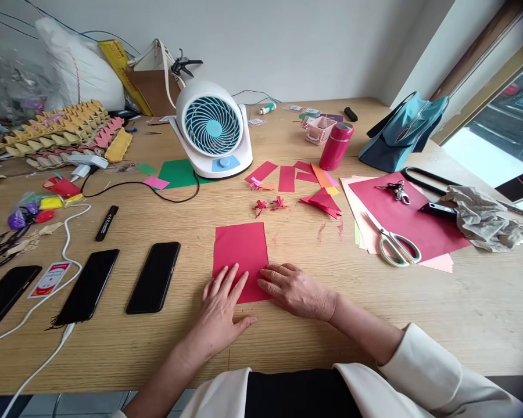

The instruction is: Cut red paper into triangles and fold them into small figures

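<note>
A sheet of red paper (240, 247) lies flat on the wooden table in front of me. My left hand (220, 307) rests on its lower left part, fingers spread and thumb pointing right below the bottom edge. At the lower right edge lies my right hand (294, 290), its fingers loosely side by side and their tips on the paper. Neither hand grips anything. Just beyond the sheet sit two small red paper pieces (279, 203), folded or cut into shapes. To their right is a folded red paper triangle (322, 202).
A white fan (213, 130) stands at the back. Scissors (394, 242) and a larger red sheet (366, 197) lie right, near a pink bottle (336, 146) and a blue bag (403, 136). Phones (153, 277), a black marker (107, 223) and a white cable (67, 232) occupy the left.
</note>
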`<state>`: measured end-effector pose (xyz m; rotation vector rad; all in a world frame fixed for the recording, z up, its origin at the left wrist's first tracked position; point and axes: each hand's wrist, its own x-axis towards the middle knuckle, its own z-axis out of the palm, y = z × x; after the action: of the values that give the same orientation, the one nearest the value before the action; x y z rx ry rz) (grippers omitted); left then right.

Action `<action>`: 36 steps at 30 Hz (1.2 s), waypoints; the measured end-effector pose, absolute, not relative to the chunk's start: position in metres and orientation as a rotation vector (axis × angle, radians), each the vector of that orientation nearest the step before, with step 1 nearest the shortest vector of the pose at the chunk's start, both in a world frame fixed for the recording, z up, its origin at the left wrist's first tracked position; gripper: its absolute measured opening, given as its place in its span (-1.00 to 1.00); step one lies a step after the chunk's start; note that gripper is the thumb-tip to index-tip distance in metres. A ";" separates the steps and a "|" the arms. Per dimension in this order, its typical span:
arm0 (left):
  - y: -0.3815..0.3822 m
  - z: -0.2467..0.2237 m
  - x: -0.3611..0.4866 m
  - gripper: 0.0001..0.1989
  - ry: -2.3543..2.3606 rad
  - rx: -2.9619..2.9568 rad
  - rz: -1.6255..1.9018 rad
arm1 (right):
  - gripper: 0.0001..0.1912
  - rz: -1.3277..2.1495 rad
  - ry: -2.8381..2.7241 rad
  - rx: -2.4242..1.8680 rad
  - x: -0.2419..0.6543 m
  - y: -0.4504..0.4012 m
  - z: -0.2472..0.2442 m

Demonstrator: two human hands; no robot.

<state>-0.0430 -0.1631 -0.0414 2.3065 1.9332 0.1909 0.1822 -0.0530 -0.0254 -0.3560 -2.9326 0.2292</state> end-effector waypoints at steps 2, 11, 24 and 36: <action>-0.165 -0.041 -0.043 -0.17 1.936 2.337 0.197 | -0.65 0.173 -2.923 -0.316 0.183 -0.055 -0.026; -0.160 -0.041 -0.045 -0.68 1.777 2.659 0.453 | -0.71 0.324 -2.772 -0.482 0.183 -0.060 -0.035; -0.133 0.020 -0.037 -0.63 1.545 1.825 0.247 | -0.95 1.049 -2.473 -0.863 0.213 -0.076 -0.024; -0.058 0.000 -0.049 -0.80 1.348 2.246 0.306 | -0.73 0.981 -2.176 -1.277 0.201 -0.075 -0.025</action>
<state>-0.0494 -0.0579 -0.0002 2.2461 1.3479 0.3059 0.2010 -0.0754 -0.0252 -1.2770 -2.1763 0.9812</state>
